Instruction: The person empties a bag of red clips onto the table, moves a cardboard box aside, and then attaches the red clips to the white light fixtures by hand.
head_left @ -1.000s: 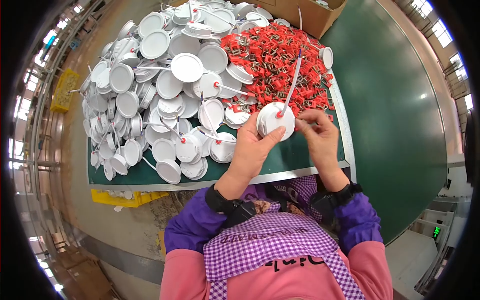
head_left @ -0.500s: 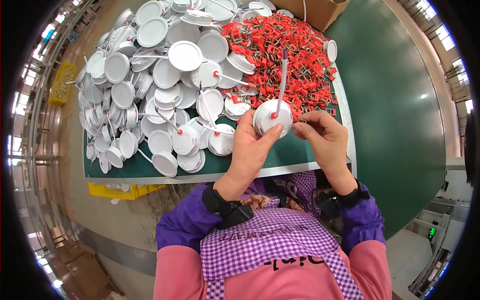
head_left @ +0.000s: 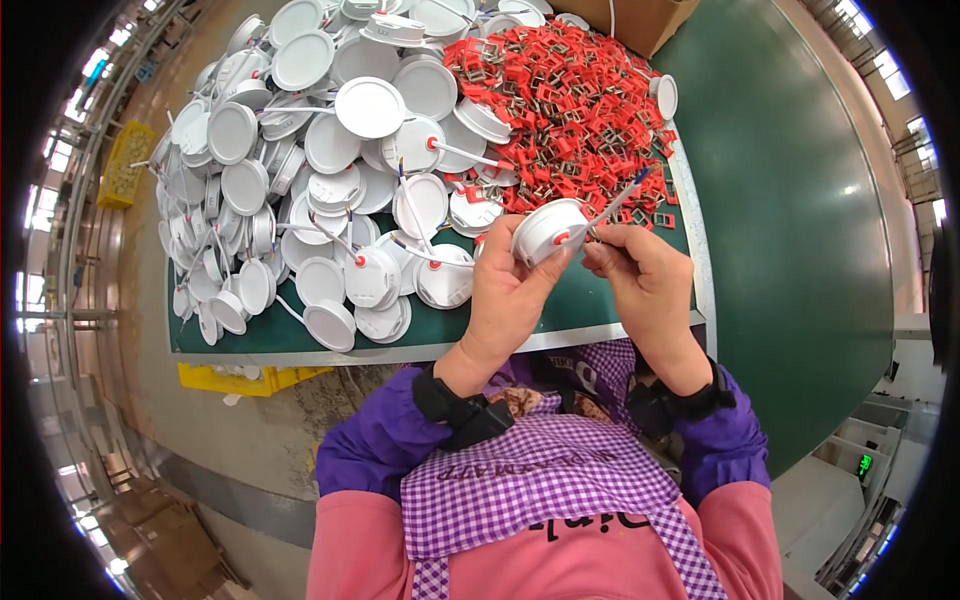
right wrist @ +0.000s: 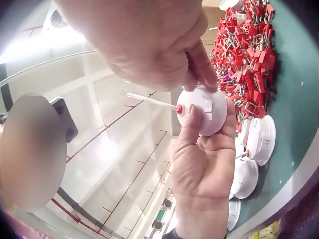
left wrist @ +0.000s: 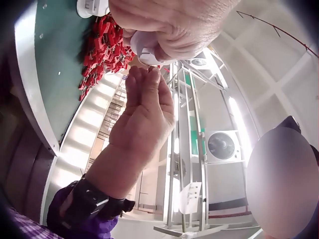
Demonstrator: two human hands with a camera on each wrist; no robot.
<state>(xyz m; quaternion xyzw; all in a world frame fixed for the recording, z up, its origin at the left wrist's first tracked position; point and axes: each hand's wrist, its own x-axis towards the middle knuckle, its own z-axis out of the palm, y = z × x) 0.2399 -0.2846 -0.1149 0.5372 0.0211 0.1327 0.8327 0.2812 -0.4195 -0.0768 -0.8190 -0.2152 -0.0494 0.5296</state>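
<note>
My left hand (head_left: pixel 508 300) holds a round white downlight (head_left: pixel 545 232) by its rim, with the thumb on its back. A white cable with bare-ended wires rises from a red grommet on that back, slanting right in the head view. At the downlight's right edge, my right hand (head_left: pixel 645 280) pinches a small spring clip (left wrist: pixel 149 68) between thumb and fingertips. Only a bit of its metal and red shows; the fingers hide the rest. In the right wrist view, the right fingertips reach the rim of the downlight (right wrist: pixel 216 110), beside a raised bracket.
A large heap of white downlights (head_left: pixel 370 107) covers the left of the green table (head_left: pixel 250 345). Beyond the hands lies a pile of red spring clips (head_left: pixel 570 110). A cardboard box (head_left: pixel 655 25) stands behind it. A yellow crate (head_left: pixel 265 380) sits below the table's front edge.
The left hand has tilted the downlight, so its cable swings from upright to slanting right and its side wall shows more. The right fingertips have come in against its edge.
</note>
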